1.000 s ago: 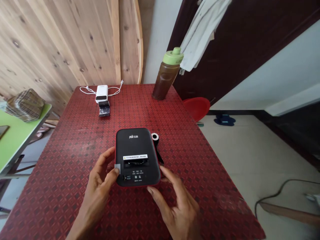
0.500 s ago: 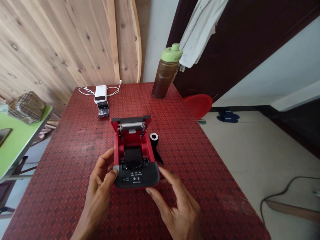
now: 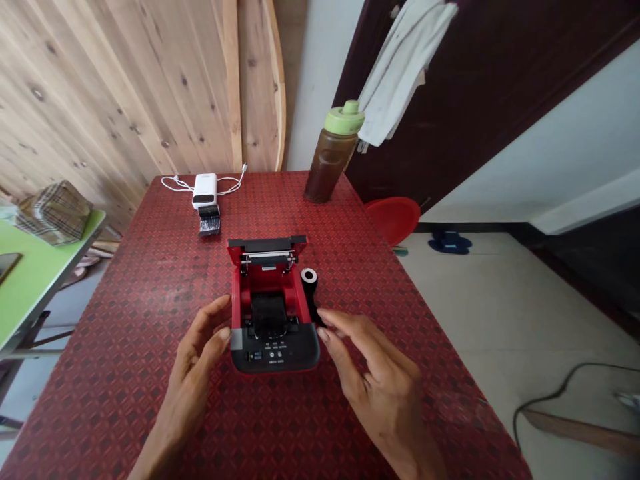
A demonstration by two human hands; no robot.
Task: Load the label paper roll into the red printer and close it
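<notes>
1. The left grip [image 3: 195, 363] and right grip [image 3: 373, 363] stand open, clamped on nothing, either side of the label printer [image 3: 275, 357].
2. It lies on the red desk [image 3: 125, 347], lid raised, black label roll [image 3: 309, 283] just right.
3. A careless right-hand reach could knock the roll away.
4. 1 s ago the lid was shut.
</notes>
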